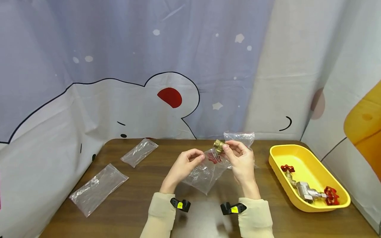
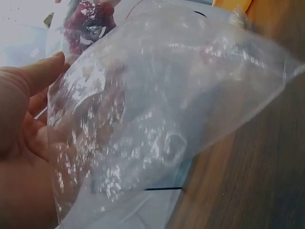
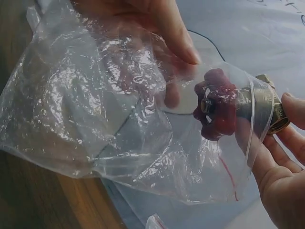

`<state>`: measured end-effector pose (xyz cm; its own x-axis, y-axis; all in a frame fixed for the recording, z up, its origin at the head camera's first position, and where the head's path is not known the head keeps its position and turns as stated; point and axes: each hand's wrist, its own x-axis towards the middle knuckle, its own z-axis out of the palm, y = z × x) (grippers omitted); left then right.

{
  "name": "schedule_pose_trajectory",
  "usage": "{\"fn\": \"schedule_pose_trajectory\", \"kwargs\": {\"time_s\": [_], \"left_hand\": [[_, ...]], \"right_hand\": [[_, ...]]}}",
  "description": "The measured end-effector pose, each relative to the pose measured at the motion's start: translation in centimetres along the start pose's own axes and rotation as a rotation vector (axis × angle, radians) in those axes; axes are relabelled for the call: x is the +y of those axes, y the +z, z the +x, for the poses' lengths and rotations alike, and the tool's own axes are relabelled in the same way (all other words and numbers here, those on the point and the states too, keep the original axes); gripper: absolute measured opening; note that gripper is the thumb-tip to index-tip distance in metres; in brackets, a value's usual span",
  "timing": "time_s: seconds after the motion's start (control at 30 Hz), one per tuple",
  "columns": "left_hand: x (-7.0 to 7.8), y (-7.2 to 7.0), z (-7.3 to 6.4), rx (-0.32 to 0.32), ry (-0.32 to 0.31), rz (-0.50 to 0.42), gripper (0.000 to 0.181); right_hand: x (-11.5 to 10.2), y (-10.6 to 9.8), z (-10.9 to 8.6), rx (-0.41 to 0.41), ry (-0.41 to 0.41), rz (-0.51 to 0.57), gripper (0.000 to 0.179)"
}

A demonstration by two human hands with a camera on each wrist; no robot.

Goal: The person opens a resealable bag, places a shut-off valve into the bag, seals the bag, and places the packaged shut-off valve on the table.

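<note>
My right hand (image 1: pixel 243 167) pinches the brass body of a gate valve (image 1: pixel 218 145) between thumb and fingers. Its red handwheel (image 3: pixel 217 106) lies inside a clear zip bag (image 1: pixel 205 177), while the brass end pokes out of the bag's mouth. With thumb and fingers, my left hand (image 1: pixel 182 168) pinches the bag's side near the mouth. The rest of the bag hangs down between the hands, crumpled and slack. In the left wrist view the bag (image 2: pixel 157 109) covers much of the picture, and the handwheel shows blurred at the top.
A yellow tray (image 1: pixel 275 168) on the right holds two more valves with red handwheels, one brass (image 1: pixel 289 177) and one silvery (image 1: pixel 303 191). Another clear bag (image 1: pixel 239 136) is behind my right hand. Two flat bags, a larger one (image 1: pixel 99 188) and a smaller one (image 1: pixel 139 152), lie left.
</note>
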<state>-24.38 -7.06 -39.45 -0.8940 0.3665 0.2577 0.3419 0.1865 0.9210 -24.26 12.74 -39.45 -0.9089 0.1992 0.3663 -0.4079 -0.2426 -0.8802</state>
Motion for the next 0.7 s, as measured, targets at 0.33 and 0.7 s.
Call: {"fn": "schedule_pose_trajectory", "kwargs": {"time_s": [0.33,0.7], "left_hand": [[-3.4,1.3,1.2,-0.071,-0.007,-0.126,0.042],[-3.4,2.1,1.2,-0.015,-0.007,-0.098,0.047]], "right_hand": [[-0.1,0.6,-0.3,0.001,0.043,0.006,0.025],[-0.7,-0.2,-0.5,-0.118,0.098,-0.215,0.021]]}}
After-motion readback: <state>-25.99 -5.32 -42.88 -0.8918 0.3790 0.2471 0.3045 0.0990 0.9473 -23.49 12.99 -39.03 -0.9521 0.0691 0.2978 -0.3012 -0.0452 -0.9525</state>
